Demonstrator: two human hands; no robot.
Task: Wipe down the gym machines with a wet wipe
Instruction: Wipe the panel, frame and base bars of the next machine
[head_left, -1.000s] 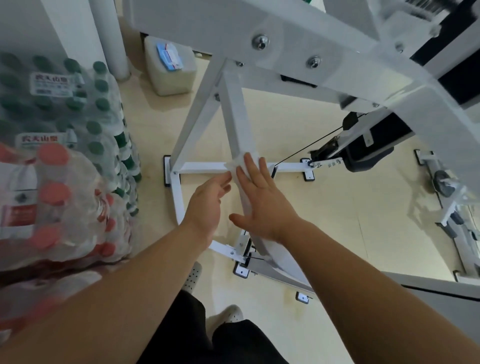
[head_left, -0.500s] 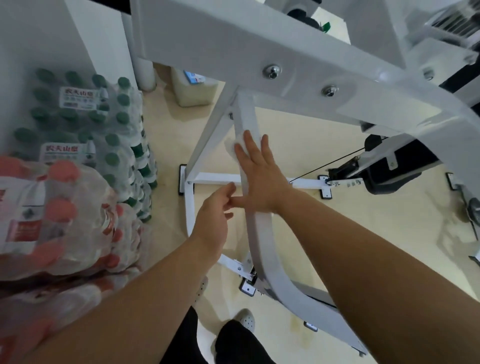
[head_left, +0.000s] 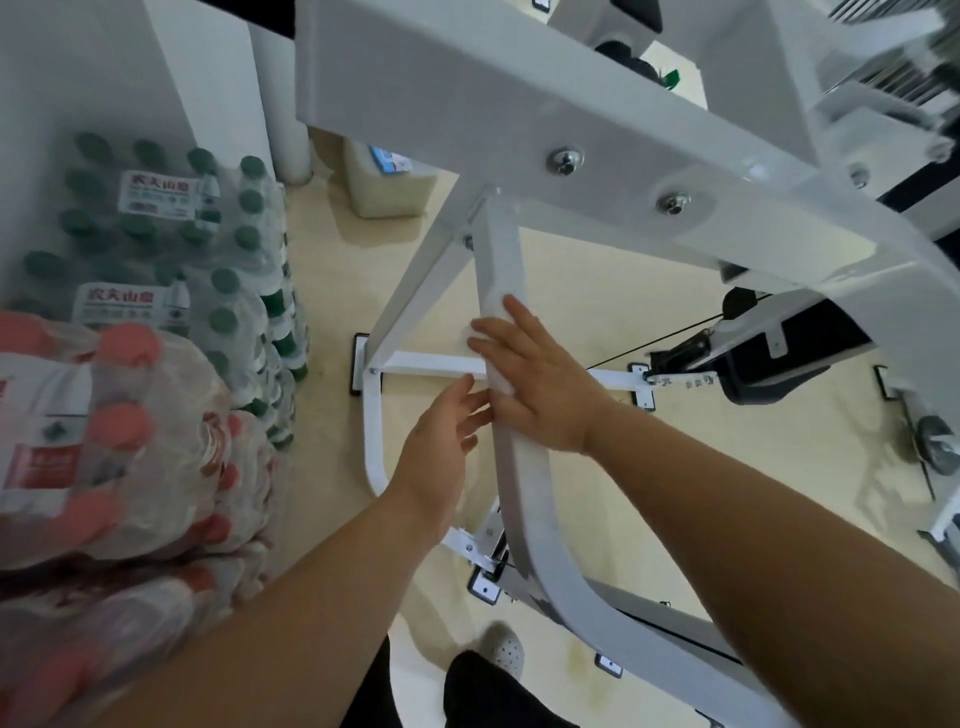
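Two flat hands: my right hand (head_left: 535, 387) pins wet wipe (head_left: 500, 385) on bar (head_left: 501, 260) running 12-to-6 (left hand (head_left: 441, 449) empty, at 8).

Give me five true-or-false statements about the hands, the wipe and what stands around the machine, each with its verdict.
1. The right hand presses the wipe flat on the slanted white bar. True.
2. The left hand grips a bottle. False: it holds nothing, and its fingers are relaxed beside the bar.
3. Bottle packs are stacked on the person's left. True.
4. The nearest caps are blue. False: they are pinkish red, and the green caps lie behind.
5. Two bolts show on the beam above the bar. True.
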